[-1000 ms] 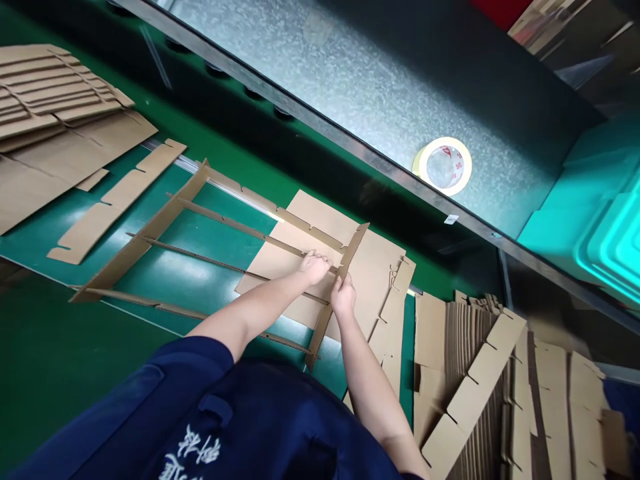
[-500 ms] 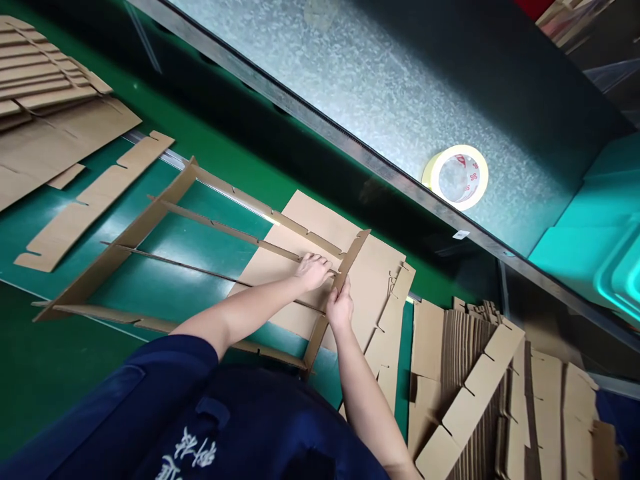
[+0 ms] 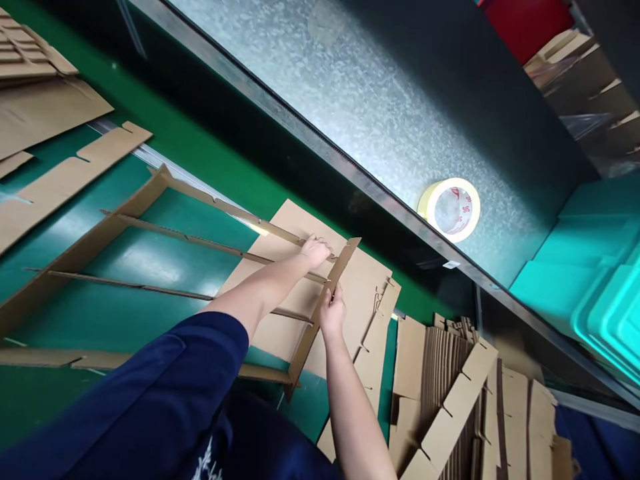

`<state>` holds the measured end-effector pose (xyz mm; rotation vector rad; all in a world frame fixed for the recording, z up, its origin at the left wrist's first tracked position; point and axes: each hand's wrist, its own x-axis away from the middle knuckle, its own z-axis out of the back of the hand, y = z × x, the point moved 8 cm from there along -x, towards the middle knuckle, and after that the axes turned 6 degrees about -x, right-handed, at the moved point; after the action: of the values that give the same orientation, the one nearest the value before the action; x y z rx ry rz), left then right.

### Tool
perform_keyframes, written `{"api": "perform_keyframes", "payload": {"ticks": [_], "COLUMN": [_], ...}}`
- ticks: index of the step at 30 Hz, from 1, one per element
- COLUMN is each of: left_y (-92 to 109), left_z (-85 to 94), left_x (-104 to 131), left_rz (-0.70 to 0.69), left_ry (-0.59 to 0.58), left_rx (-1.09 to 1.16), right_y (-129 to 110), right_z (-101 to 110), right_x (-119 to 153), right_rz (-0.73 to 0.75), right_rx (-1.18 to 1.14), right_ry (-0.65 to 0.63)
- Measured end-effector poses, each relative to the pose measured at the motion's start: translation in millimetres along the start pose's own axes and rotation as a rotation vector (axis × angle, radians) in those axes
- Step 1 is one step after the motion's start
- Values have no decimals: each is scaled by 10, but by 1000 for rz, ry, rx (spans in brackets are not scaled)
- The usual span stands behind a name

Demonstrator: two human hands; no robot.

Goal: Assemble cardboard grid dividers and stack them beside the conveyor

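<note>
My left hand (image 3: 317,251) is closed on the far long cardboard strip (image 3: 235,212), close to where it meets the short cross strip. My right hand (image 3: 332,312) grips that slotted cross strip (image 3: 305,347) at the right end of the frame, thumb on its near face. Two inner cardboard strips (image 3: 180,238) run lengthwise between this end and the left end strip (image 3: 85,250). A near long strip (image 3: 115,361) passes behind my left arm, which hides part of it. Flat cardboard sheets (image 3: 285,293) lie underneath the right end.
A loose slotted strip (image 3: 55,177) and stacked cardboard (image 3: 45,113) lie at left. Bundled cardboard strips (image 3: 445,380) stand at right. Above the green table, a metal shelf (image 3: 320,100) holds a tape roll (image 3: 453,210) and teal bins (image 3: 580,267).
My left hand has shifted from an inner long strip to the far long strip. My right hand stays on the cross strip. The camera view has shifted somewhat.
</note>
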<state>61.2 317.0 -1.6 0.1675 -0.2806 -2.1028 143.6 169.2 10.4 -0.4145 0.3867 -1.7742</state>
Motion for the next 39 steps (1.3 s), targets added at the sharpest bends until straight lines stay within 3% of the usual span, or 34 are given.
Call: {"api": "perform_keyframes", "payload": {"ticks": [3,13,17,21,23,26,28,34,39], "left_y": [-103,-267,-265,-128,-22,124,163,192,130], "left_z": [-34,-91,38,239,181,-62,-160,-141,115], "left_x": [-42,-111,-79,167,338,594,700,765,650], "left_rz": [28,69,48,-45,-119,-223,-252,-264,-218], "left_ry": [7,43,87,169,71,-181,-241,-202,-35], "left_rx": [17,67,86,134,203,257,246,232,242], "right_y": [-23,-69,-60,-59,-67,-64,-41,-2,30], "right_z": [-33,-76,-87,-88,-92,-96,-104,-201,-273], "right_x": [7,81,95,106,112,116,116,107,127], "right_rz": [-30,-110,-135,-160,-159,-159,-167,-126,-110], "right_rx": [-9,296,350,381,397,433,460,512,482], "right_ry": [-32,-117,-152,-170,-173,-156,-141,-136,-144]}}
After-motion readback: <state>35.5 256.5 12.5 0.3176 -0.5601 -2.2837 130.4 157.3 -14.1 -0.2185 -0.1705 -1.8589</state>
